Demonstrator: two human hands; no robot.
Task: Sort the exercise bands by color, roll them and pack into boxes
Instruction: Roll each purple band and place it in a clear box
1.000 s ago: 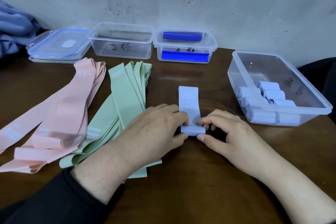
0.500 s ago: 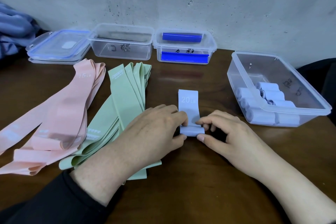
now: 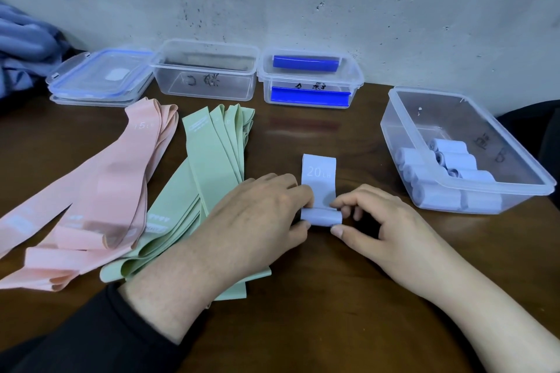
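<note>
We hold the lavender band [image 3: 318,179] at the centre of the dark table [image 3: 303,327], its near end wound into a roll. Our left hand [image 3: 257,221] pinches the roll's left end, and our right hand [image 3: 378,227] pinches the right end, fingers curled. At three o'clock a clear box [image 3: 515,142] holds finished lavender rolls [image 3: 448,166]. Green bands [image 3: 212,191] and pink bands [image 3: 106,191] lie flat at nine o'clock.

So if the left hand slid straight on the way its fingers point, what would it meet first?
The left hand points right and already grips the light blue band roll; just beyond it are probably the right hand's fingertips.
</note>
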